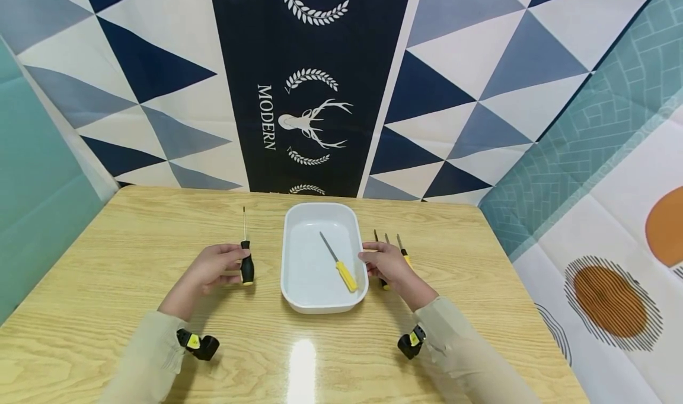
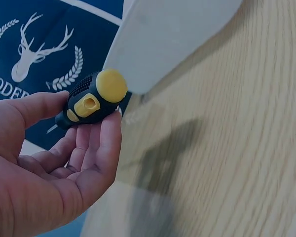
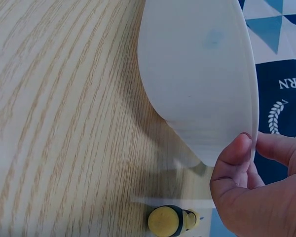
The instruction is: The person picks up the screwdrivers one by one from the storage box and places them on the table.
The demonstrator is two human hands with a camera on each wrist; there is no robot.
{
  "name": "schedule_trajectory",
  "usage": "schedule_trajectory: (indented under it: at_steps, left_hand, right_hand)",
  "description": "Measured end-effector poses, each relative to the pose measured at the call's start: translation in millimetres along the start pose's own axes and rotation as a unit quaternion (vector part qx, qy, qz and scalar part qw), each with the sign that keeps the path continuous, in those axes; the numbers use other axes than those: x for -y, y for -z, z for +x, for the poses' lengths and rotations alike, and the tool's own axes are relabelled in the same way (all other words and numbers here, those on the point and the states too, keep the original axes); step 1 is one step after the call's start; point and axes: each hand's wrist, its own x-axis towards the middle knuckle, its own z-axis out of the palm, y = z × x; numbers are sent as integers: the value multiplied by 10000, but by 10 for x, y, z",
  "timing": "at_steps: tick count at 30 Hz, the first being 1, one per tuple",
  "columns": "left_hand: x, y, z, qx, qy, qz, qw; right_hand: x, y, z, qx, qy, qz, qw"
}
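My left hand point(image 1: 217, 266) holds a black screwdriver point(image 1: 247, 264) by its handle, to the left of the white tray point(image 1: 299, 305). In the left wrist view the yellow butt of that screwdriver point(image 2: 111, 86) faces the camera, thumb on one side and fingers on the other; a shadow falls on the table below. My right hand point(image 1: 388, 266) pinches the tray's right rim between thumb and fingers, as the right wrist view also shows at the tray wall point(image 3: 202, 74). Inside the tray lies a screwdriver with a yellow handle point(image 1: 347, 276), its shaft slanting to the far left.
Right of the tray several more screwdrivers lie on the wooden table point(image 1: 256, 356), partly covered by my right hand; one has a black handle with a yellow end point(image 3: 164, 221). A patterned cloth point(image 1: 309, 125) hangs behind the table's far edge.
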Motion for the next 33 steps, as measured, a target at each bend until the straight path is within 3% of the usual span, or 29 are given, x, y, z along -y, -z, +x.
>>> schedule_trajectory:
  at_steps: [12, 33]
  left_hand:
    - [161, 268, -32, -296, 174, 430, 9985]
    - [281, 676, -101, -647, 553, 1077, 9905]
  right_hand:
    - [30, 6, -32, 53, 0, -25, 10000]
    - [9, -2, -8, 25, 40, 79, 10000]
